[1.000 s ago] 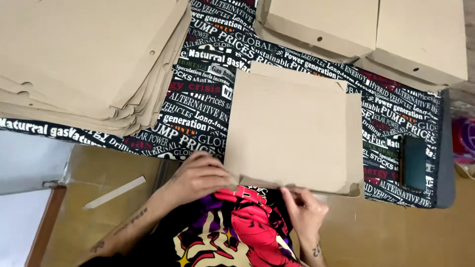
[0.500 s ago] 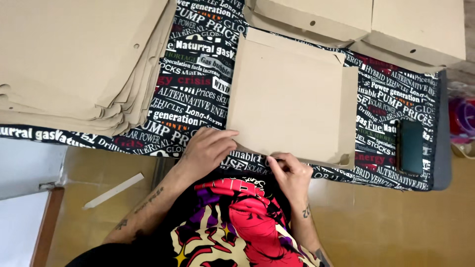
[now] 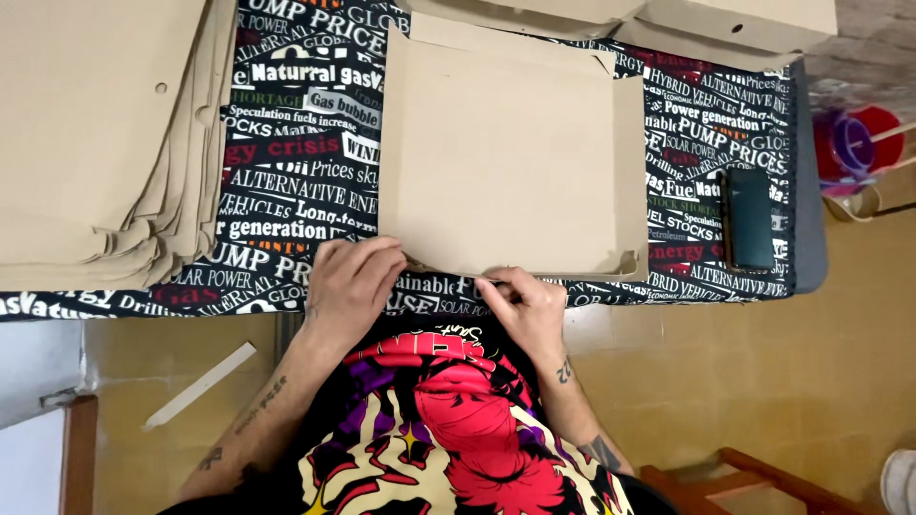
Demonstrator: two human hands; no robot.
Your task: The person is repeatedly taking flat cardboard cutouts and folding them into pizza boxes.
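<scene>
— Two hands work at the near edge of a flat cardboard box in the head view, the only one there is. It lies on the desk, which is covered with a black cloth printed all over in white and red lettering.

— What is each grip doing?

— The left hand lies spread, fingers pressed down beside the box's near left corner. The right hand has its fingers bunched at the near edge, seemingly pinching the low front flap, though the fingertips hide the contact.

— Which step would you call it?

— Folding up the front wall, I'd judge. The right side wall already stands, with a tab curled at its corner. Next would call for lifting the flap square and tucking its tabs in.

— Materials?

— Plain tan board, matte and stiff, creased in straight lines. A stack of unfolded blanks lies left, finished boxes behind, and a dark phone right.
</scene>
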